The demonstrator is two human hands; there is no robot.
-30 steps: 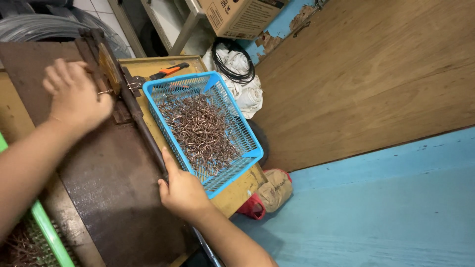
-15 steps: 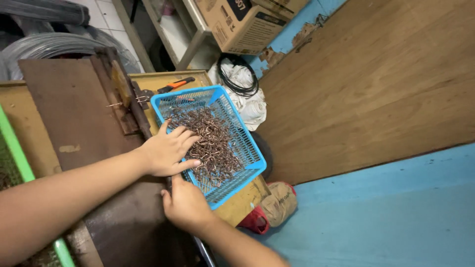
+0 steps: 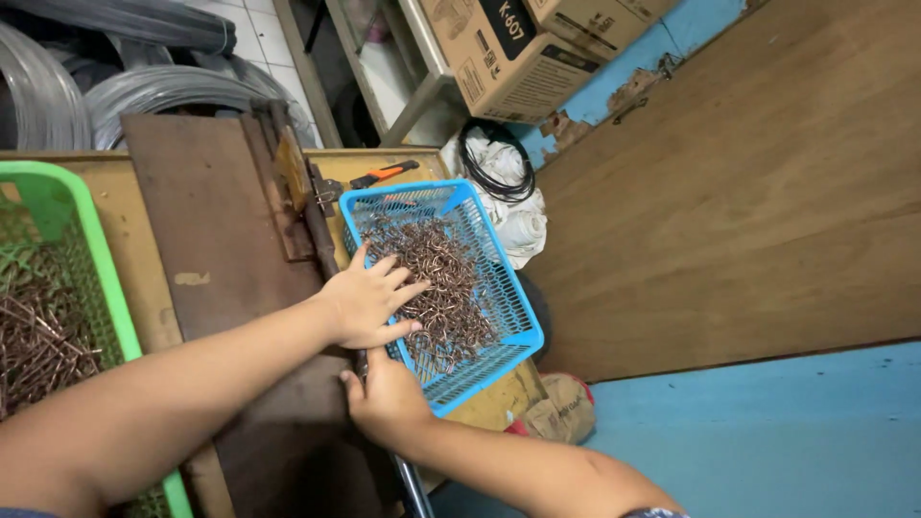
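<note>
A blue plastic mesh basket [image 3: 523, 336] sits on a wooden bench, filled with small rusty brown metal pieces [image 3: 441, 278]. My left hand [image 3: 369, 302] lies flat on those pieces at the basket's near left side, fingers spread. Just below it, my right hand [image 3: 389, 393] grips the basket's near left rim, beside the edge of a dark brown metal plate [image 3: 206, 221] that lies to the basket's left.
A green mesh basket [image 3: 91, 249] with longer rusty metal pieces stands at the far left. Orange-handled pliers [image 3: 369, 179] lie behind the blue basket. Wire coils [image 3: 144, 91], cardboard boxes [image 3: 504, 48], a black cable coil [image 3: 499, 158] on white sacks and a wooden board [image 3: 729, 173] surround the bench.
My left hand left the top of the dark plate and came down onto the metal pieces in the blue basket. The view shifted, bringing the green basket into sight.
</note>
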